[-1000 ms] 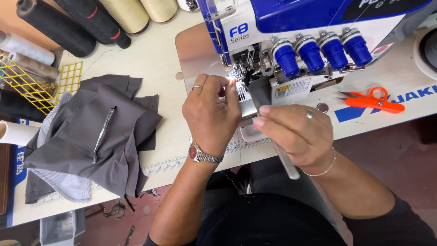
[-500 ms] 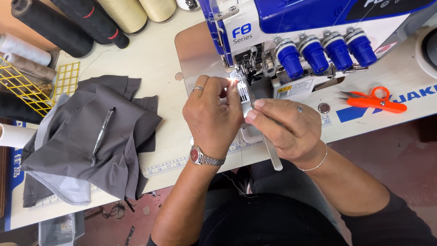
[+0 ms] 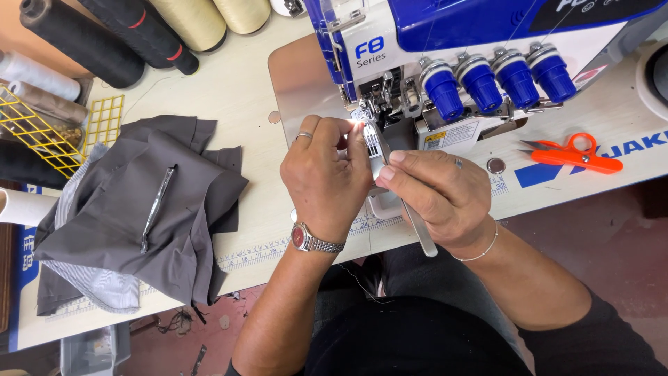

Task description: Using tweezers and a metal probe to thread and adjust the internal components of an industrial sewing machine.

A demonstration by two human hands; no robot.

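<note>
Hands at work under the needle area of a blue-and-white overlock sewing machine [image 3: 445,49]. Left hand [image 3: 325,177], with ring and red-faced wristwatch, curled at the presser foot, fingertips pinched narrow on something too small to make out. Right hand [image 3: 438,195], with ring and thin bracelet, closed on long silver metal tweezers [image 3: 403,202], tips pointed toward 11 o'clock into the foot, blunt end trailing toward 5 o'clock past the edge of the cream-coloured table [image 3: 236,90]. Both hands just beside each other, thumbs nearly touching at the machine's metal plate.

Lay at 9 o'clock of the hands: a heap of folded grey fabric [image 3: 132,209], with a slim dark pen-like tool [image 3: 156,207] resting on top, pointing roughly 1 to 7 o'clock. Stood at 10 o'clock of the heap: a yellow wire tray [image 3: 42,132]. Ranged along the top edge at 11 o'clock: black thread cones [image 3: 83,42] and cream thread cones [image 3: 209,17]. Sat at 3 o'clock of the right hand, well apart: orange-handled thread snips [image 3: 574,154], blades toward 9 o'clock, with a small round silver button-like disc [image 3: 495,165] between snips and hand. Showed along the near table edge: a printed measuring rule [image 3: 257,249].
</note>
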